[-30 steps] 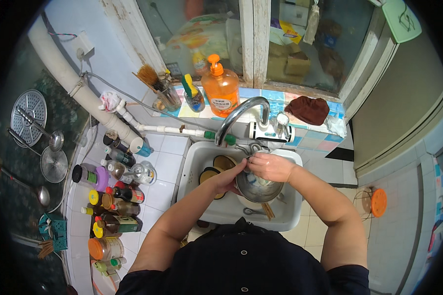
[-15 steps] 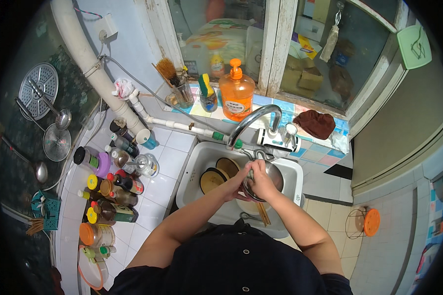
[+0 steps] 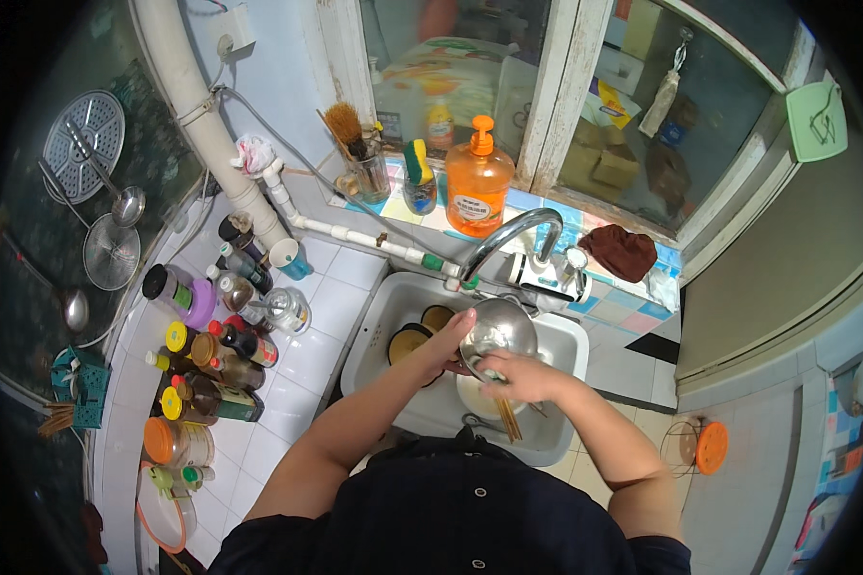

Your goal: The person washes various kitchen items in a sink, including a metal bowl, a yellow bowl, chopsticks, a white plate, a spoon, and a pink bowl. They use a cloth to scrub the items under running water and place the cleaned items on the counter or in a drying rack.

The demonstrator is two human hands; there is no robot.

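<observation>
Over the sink (image 3: 366, 383), a shiny metal bowl (image 3: 501, 329) is held tilted between my hands. My left hand (image 3: 448, 343) grips its left edge, thumb up along the side. The fingers of my right hand (image 3: 516, 376) curl at the near rim; its fingertips are partly hidden. Below the hands, a white bowl (image 3: 472, 391) shows in part, with wooden chopsticks (image 3: 508, 420) beside it. Two bowls with yellow insides and dark rims, a nearer one (image 3: 408, 347) and a farther one (image 3: 437, 318), lie in the sink's left part.
A curved chrome faucet (image 3: 494, 251) arches over the sink's far edge. On the ledge behind stand an orange soap pump bottle (image 3: 479, 187), a sponge (image 3: 417, 163) in a glass and a brown cloth (image 3: 620, 251). Several bottles and jars (image 3: 243, 343) crowd the left counter.
My hands were together over the metal bowl; now they are apart, left on its side, right at its near rim. The bowl has been raised and tilted. The view has shifted slightly.
</observation>
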